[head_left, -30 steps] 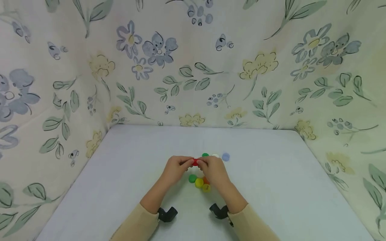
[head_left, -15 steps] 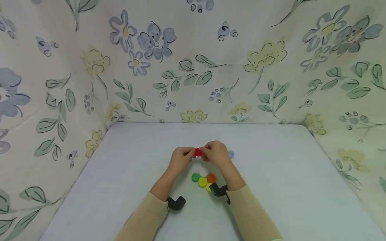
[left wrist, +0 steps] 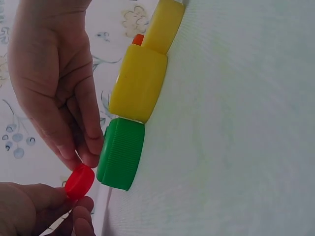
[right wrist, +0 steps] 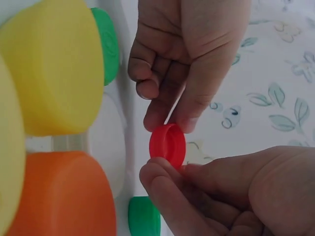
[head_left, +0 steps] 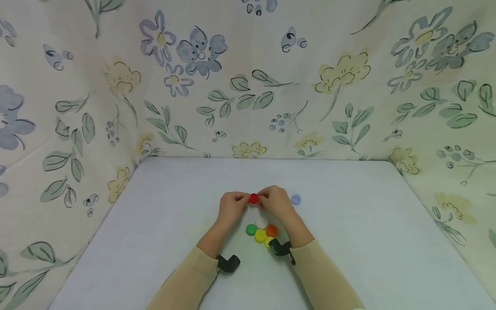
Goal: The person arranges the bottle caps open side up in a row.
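Observation:
Both hands pinch a small red bottle cap point(head_left: 253, 198) between them, over the far-middle part of the white table. My left hand point(head_left: 231, 209) has thumb and fingertips on its left edge, and my right hand point(head_left: 278, 202) grips the opposite edge. The cap's hollow inner side shows in the right wrist view. Nearer the person lies a cluster: a green cap point(head_left: 251, 229), a white cap point(head_left: 261, 222), an orange cap point(head_left: 271, 230), a yellow cap point(head_left: 260, 235) and a second yellow cap point(head_left: 268, 243), partly covered by the right wrist's black camera mount point(head_left: 280, 247).
A pale blue cap point(head_left: 296, 199) lies just right of the right hand. Another green cap point(right wrist: 144, 216) shows in the right wrist view, hidden behind the hand from the head. Floral cloth point(head_left: 248, 86) surrounds the white table point(head_left: 170, 181) behind and at the sides.
The head view has shifted. The red cap has turned from nearly edge-on to showing its round face. In the last half second both hands came slightly nearer, uncovering more of the blue cap.

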{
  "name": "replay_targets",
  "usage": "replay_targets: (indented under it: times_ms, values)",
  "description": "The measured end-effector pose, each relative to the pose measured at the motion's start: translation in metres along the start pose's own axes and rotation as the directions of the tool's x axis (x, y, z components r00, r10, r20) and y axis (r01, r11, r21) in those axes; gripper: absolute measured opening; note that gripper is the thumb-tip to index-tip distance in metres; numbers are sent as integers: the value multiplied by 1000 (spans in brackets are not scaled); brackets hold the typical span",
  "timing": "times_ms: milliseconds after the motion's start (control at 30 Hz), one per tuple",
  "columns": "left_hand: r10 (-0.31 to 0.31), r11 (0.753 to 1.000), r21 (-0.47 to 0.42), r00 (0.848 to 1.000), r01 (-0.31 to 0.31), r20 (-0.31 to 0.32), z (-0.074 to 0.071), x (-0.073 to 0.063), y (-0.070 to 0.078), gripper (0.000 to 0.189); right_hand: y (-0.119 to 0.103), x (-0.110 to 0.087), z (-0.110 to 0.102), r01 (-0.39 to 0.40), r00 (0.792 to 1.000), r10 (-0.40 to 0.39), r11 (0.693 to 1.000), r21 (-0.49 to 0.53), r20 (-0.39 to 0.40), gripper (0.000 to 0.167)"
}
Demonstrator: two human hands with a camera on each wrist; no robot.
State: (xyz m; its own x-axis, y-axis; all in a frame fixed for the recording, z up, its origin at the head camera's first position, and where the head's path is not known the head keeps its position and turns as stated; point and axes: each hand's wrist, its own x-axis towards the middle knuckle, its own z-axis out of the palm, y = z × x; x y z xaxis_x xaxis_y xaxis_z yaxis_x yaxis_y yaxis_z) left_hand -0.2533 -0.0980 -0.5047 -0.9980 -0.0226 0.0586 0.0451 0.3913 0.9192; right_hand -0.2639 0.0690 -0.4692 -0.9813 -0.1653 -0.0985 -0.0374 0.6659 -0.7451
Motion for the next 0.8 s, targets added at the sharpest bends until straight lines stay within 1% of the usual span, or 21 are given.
replay_targets:
  times_ms: [167, 233, 300, 467, 600, 700, 800]
  values:
    - [-9, 1000, 22, 1000, 9, -26, 1, 2, -4, 17, 0, 0, 0, -3, 998, 1, 999, 32, 67, 24]
    - [-7, 999, 36, 1000, 8, -18, 2, 3, -5, 18, 0, -1, 0, -4, 996, 0, 999, 42, 86, 26]
    - [1, 998, 60, 1000, -1, 3, 2, 3, -5, 19, 0, -1, 0, -12, 995, 8, 999, 42, 95, 29]
    - [-5, 989, 147, 997, -6, 71, 3, 1, 0, 23, -1, -2, -2, -10, 995, 9, 1000, 9, 104, 34]
    - [-22, 980, 197, 995, 4, 92, 4, -1, 3, 25, -2, -5, -8, 3, 991, -3, 1000, -3, 132, 37]
    - [-35, 978, 207, 995, 16, 91, 5, -2, 3, 26, -3, -8, -19, 1, 992, -5, 1000, 30, 130, 38]
    - [-51, 980, 196, 995, 33, 86, 5, -3, 4, 27, -2, -11, -32, -9, 996, 3, 998, 64, 87, 38]
